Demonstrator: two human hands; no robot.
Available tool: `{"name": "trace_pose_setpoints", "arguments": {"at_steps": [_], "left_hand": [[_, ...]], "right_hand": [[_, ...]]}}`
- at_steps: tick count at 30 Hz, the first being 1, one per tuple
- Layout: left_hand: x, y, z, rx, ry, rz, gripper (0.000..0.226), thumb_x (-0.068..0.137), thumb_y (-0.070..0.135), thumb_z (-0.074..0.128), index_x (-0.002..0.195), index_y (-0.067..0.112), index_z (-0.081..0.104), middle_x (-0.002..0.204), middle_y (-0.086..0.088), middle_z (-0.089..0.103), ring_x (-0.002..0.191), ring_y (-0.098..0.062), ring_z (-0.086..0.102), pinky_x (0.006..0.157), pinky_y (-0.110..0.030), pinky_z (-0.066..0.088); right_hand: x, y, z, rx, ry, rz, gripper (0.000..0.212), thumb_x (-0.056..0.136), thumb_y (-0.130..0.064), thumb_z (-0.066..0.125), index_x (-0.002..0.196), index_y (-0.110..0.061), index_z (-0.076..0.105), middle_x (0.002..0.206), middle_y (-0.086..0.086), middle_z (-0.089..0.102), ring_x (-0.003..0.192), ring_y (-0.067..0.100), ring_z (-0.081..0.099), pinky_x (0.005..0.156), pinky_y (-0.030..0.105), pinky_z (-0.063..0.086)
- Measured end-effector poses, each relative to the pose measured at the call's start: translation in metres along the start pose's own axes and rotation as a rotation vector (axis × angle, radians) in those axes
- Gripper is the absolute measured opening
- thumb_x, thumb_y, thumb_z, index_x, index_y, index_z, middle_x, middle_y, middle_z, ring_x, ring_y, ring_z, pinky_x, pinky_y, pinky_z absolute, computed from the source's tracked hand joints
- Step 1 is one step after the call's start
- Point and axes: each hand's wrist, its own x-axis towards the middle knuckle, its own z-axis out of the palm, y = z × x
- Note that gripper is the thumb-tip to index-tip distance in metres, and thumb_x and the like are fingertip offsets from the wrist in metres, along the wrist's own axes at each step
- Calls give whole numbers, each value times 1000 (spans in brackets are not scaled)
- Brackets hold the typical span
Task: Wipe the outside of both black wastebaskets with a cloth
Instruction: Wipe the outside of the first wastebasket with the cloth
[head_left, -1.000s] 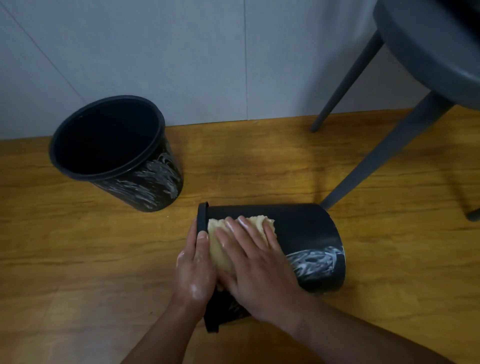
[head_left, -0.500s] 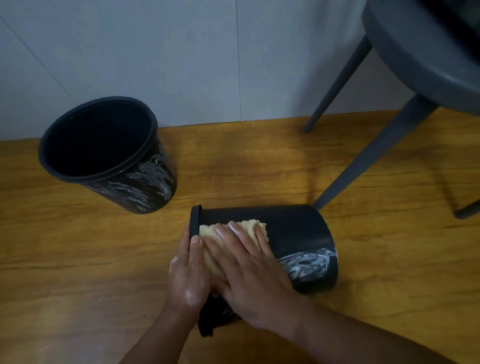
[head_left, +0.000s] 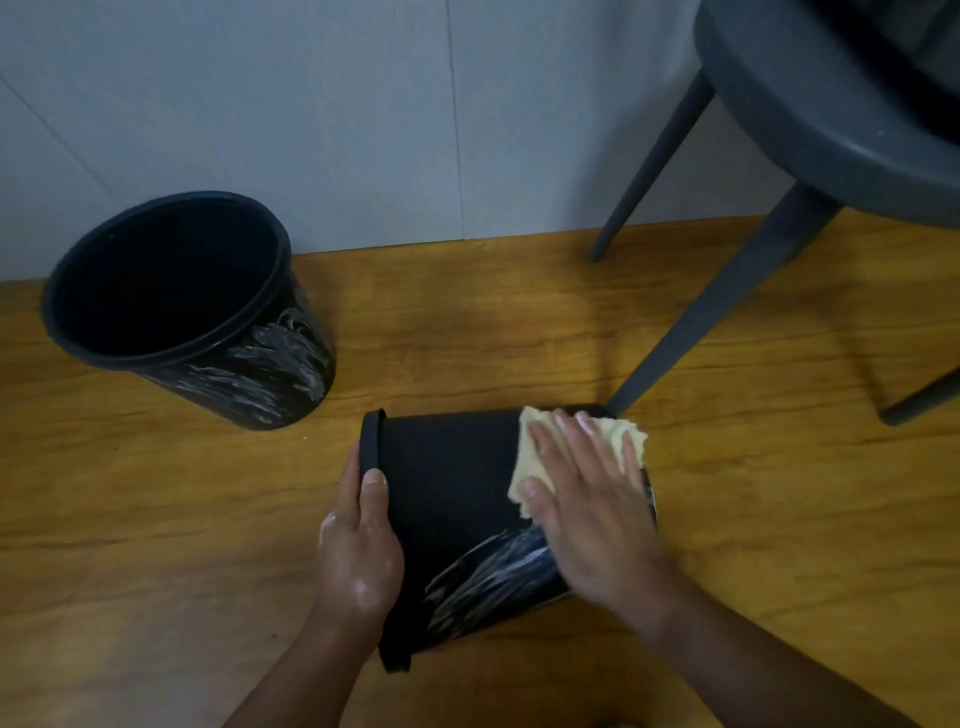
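Observation:
A black wastebasket (head_left: 447, 478) lies on its side on the wooden floor, rim to the left, base to the right. White smears streak its near lower side; its top side is bare black. My left hand (head_left: 361, 540) grips its rim. My right hand (head_left: 592, 509) lies flat on a pale yellow cloth (head_left: 530, 457), pressing it against the basket near the base end. A second black wastebasket (head_left: 270, 364) stands upright at the back left, with white smears on its outer wall.
A grey chair (head_left: 831, 119) stands at the right; one leg (head_left: 717, 312) comes down right behind the lying basket's base. A pale wall (head_left: 363, 114) closes the back. Wooden floor (head_left: 156, 519) spreads to the left and front.
My right hand has slid the cloth from the rim end of the lying basket to its base end. My left hand stays on the rim.

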Motion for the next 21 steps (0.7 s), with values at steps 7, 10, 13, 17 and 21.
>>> {"name": "trace_pose_setpoints", "arguments": {"at_steps": [7,10,13,17,21], "left_hand": [[1,0,-2,50,-1,19,41,104,49,31,144,53,40,115,9,69,108,-15,66,99,-49,51],[3,2,-3,63,-4,41,40,106,45,32,144,48,45,111,7,70,103,-14,67,95,-48,54],[6,5,-3,41,-17,34,40,106,43,34,144,45,46,114,9,69,104,-12,66,96,-46,54],[9,9,-4,25,-24,45,39,106,42,36,143,42,50,118,13,68,110,-8,63,99,-42,52],[7,12,-3,-3,-10,41,43,105,45,38,147,42,44,135,14,59,122,-9,56,107,-41,46]], "right_hand": [[-24,-62,18,-74,-85,-407,69,103,-54,35,162,-29,11,171,0,6,157,24,-2,123,55,-1],[-19,-54,14,-83,-105,-416,72,103,-58,35,162,-30,6,171,-3,2,157,19,-7,124,51,-6],[-12,-30,4,-44,-93,-263,67,103,-64,17,161,-36,-3,169,-9,-8,155,13,-12,125,50,-6],[-4,24,-6,-24,-80,-29,65,101,-66,4,160,-40,-5,168,-14,-8,153,6,-17,126,48,-4],[2,40,-6,63,-58,52,67,101,-65,4,161,-36,8,170,-12,1,154,7,-11,126,52,3]]}}
